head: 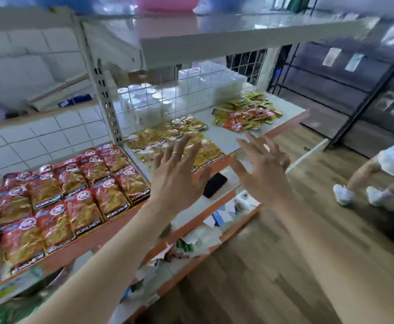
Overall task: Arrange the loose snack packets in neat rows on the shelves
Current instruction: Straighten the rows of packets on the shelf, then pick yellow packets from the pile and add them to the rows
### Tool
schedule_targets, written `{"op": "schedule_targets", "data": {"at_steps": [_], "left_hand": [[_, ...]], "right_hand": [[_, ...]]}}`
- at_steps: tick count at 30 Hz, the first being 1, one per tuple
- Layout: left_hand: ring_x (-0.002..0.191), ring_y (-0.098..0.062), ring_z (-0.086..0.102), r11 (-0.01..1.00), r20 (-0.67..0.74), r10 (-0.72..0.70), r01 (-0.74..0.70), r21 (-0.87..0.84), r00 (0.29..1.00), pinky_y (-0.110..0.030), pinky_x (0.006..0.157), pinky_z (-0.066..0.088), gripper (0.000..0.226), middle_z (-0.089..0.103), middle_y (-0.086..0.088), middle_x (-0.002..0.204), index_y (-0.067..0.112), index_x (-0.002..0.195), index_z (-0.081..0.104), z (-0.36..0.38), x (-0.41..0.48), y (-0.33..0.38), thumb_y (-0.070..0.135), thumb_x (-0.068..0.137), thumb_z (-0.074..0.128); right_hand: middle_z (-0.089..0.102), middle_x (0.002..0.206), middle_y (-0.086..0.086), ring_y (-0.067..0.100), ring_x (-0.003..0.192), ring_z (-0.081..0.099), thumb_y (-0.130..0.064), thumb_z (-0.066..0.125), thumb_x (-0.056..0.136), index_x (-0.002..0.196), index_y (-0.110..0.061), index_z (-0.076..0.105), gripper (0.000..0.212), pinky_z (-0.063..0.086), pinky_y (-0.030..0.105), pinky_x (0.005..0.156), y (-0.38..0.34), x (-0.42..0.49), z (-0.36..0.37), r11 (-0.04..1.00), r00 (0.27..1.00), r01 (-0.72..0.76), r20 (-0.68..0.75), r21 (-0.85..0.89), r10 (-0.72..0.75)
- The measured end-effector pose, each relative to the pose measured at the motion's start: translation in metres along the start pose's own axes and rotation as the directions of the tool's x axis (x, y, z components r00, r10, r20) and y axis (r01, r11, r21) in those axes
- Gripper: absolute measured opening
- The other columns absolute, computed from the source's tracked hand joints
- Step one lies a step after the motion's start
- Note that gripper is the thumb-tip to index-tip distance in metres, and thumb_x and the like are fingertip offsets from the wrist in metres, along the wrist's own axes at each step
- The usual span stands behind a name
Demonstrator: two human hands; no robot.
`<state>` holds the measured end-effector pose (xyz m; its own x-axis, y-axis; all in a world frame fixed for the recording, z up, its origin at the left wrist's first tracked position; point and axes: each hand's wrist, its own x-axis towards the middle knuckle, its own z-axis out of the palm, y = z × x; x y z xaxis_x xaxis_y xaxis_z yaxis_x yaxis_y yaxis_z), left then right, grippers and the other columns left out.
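Red and gold snack packets (58, 197) lie in neat rows on the left shelf. Yellow packets (168, 139) lie in rows on the white shelf (228, 136) in the middle. A loose heap of small yellow and orange packets (247, 113) sits at that shelf's far right end. My left hand (177, 174) hovers, fingers spread, over the front edge of the yellow rows and holds nothing. My right hand (264, 167) is raised beside it, fingers apart and empty, in front of the bare stretch of shelf.
A black phone (214, 185) lies on the lower shelf below my hands. Papers and wrappers (198, 237) clutter the shelves underneath. White lidded jars (144, 101) stand behind a wire grid. A person's legs in white shoes (359, 192) stand on the wooden floor at right.
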<state>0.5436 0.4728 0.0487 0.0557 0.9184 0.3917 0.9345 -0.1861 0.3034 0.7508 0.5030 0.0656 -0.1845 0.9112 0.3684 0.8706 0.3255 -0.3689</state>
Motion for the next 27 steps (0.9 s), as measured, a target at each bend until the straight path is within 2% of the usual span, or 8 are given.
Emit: {"op": "schedule_targets", "data": {"at_steps": [5, 8, 9, 13, 15, 18, 23, 27], "left_hand": [[0.148, -0.027, 0.023, 1.0, 0.019, 0.019, -0.018, -0.02, 1.0, -0.049, 0.116, 0.022, 0.064, 0.025, 0.002, 0.163, 0.031, 0.15, 0.037, 0.022, 0.023, 0.032, 0.062, 0.094, 0.036], [0.148, -0.028, 0.023, 0.999, 0.014, 0.038, -0.038, -0.032, 0.999, -0.05, 0.115, 0.023, 0.063, 0.025, 0.002, 0.164, 0.03, 0.149, 0.039, 0.038, 0.035, 0.041, 0.059, 0.094, 0.041], [0.147, -0.028, 0.024, 0.998, 0.016, 0.04, -0.039, -0.04, 0.999, -0.051, 0.114, 0.024, 0.063, 0.026, 0.001, 0.163, 0.029, 0.149, 0.04, 0.044, 0.04, 0.043, 0.058, 0.093, 0.042], [0.147, -0.029, 0.025, 0.997, 0.054, 0.051, -0.048, -0.054, 0.997, -0.051, 0.115, 0.024, 0.063, 0.027, 0.0, 0.162, 0.029, 0.149, 0.042, 0.073, 0.067, 0.046, 0.059, 0.094, 0.04], [0.148, -0.029, 0.022, 0.998, 0.078, 0.045, -0.041, -0.056, 0.996, -0.051, 0.116, 0.021, 0.065, 0.025, 0.001, 0.163, 0.03, 0.15, 0.039, 0.087, 0.086, 0.045, 0.061, 0.093, 0.037], [0.149, -0.028, 0.019, 0.997, 0.098, 0.031, -0.023, -0.077, 0.995, -0.05, 0.118, 0.018, 0.067, 0.02, 0.001, 0.165, 0.031, 0.151, 0.036, 0.106, 0.12, 0.043, 0.062, 0.092, 0.034], [0.15, -0.027, 0.018, 0.998, 0.077, 0.036, -0.031, -0.061, 0.996, -0.048, 0.118, 0.016, 0.065, 0.02, 0.001, 0.165, 0.031, 0.152, 0.034, 0.133, 0.181, 0.045, 0.061, 0.095, 0.044], [0.147, -0.03, 0.026, 0.995, 0.06, 0.085, -0.082, -0.058, 0.995, -0.05, 0.115, 0.023, 0.066, 0.027, 0.0, 0.162, 0.03, 0.148, 0.039, 0.149, 0.214, 0.055, 0.064, 0.092, 0.039]], "right_hand": [[0.029, 0.159, -0.016, 0.016, 0.148, 0.013, -0.071, 0.029, 0.088, 0.147, -0.036, 0.042, 0.069, 0.011, 0.061, 0.116, 0.038, 0.002, -0.013, 0.997, 0.998, -0.069, -0.006, -0.022, 0.069], [0.028, 0.16, -0.014, 0.016, 0.149, 0.013, -0.064, 0.037, 0.093, 0.148, -0.035, 0.041, 0.063, -0.005, 0.037, 0.114, 0.055, 0.006, -0.01, 0.996, 0.997, -0.075, 0.006, -0.054, 0.075], [0.027, 0.16, -0.014, 0.017, 0.149, 0.012, -0.062, 0.04, 0.095, 0.149, -0.035, 0.04, 0.06, -0.005, 0.033, 0.113, 0.061, 0.009, -0.01, 0.994, 0.996, -0.084, 0.021, -0.063, 0.085], [0.022, 0.162, -0.015, 0.016, 0.15, 0.008, -0.065, 0.037, 0.094, 0.15, -0.039, 0.035, 0.062, 0.004, 0.052, 0.117, 0.087, 0.03, 0.003, 0.986, 0.987, -0.138, 0.074, -0.092, 0.145], [0.022, 0.162, -0.015, 0.017, 0.15, 0.009, -0.068, 0.032, 0.09, 0.15, -0.04, 0.034, 0.066, 0.005, 0.053, 0.117, 0.101, 0.047, 0.01, 0.984, 0.984, -0.14, 0.091, -0.114, 0.151], [0.023, 0.162, -0.011, 0.021, 0.15, 0.01, -0.064, 0.038, 0.095, 0.151, -0.038, 0.033, 0.062, 0.009, 0.058, 0.118, 0.121, 0.083, 0.018, 0.984, 0.982, -0.137, 0.113, -0.114, 0.15], [0.025, 0.161, -0.012, 0.018, 0.149, 0.009, -0.058, 0.043, 0.095, 0.15, -0.036, 0.036, 0.059, 0.007, 0.057, 0.115, 0.142, 0.135, 0.023, 0.983, 0.985, -0.128, 0.095, -0.129, 0.141], [0.024, 0.162, -0.012, 0.018, 0.15, 0.007, -0.058, 0.043, 0.096, 0.15, -0.037, 0.035, 0.058, 0.008, 0.057, 0.115, 0.159, 0.159, 0.021, 0.984, 0.985, -0.137, 0.09, -0.118, 0.148]]}}
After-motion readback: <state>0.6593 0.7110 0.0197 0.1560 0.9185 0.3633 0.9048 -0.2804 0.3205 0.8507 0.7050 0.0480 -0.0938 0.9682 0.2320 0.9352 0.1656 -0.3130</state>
